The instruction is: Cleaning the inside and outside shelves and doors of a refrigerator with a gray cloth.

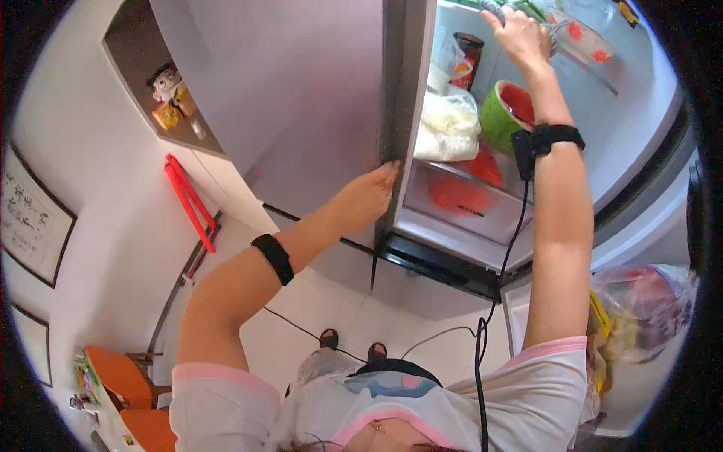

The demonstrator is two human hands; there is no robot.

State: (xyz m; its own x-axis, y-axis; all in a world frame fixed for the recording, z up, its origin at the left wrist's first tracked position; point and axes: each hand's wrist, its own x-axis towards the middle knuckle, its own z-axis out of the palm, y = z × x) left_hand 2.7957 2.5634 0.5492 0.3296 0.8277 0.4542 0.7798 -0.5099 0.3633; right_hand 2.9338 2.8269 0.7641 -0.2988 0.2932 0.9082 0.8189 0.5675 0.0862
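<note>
My right hand (522, 39) reaches into the upper part of an open refrigerator, its fingers closed around a grey textured cloth (556, 38). Green stalks and a clear container with red flower prints (579, 37) are close by it. At the edge of the grey refrigerator door panel (316, 101) is my left hand (370, 192), fingers curled and tips touching that edge; whether it grips cannot be seen. Below my right hand stand a cut watermelon (500, 121) with red flesh, a white plastic bag (449, 127) and a dark jar (469, 59).
A clear drawer (463, 195) with something red inside lies under the shelf. A black cable (514, 237) hangs from my right wrist strap (556, 138) toward the floor. Bagged goods (644, 313) are at right. Orange chairs (118, 376) stand lower left.
</note>
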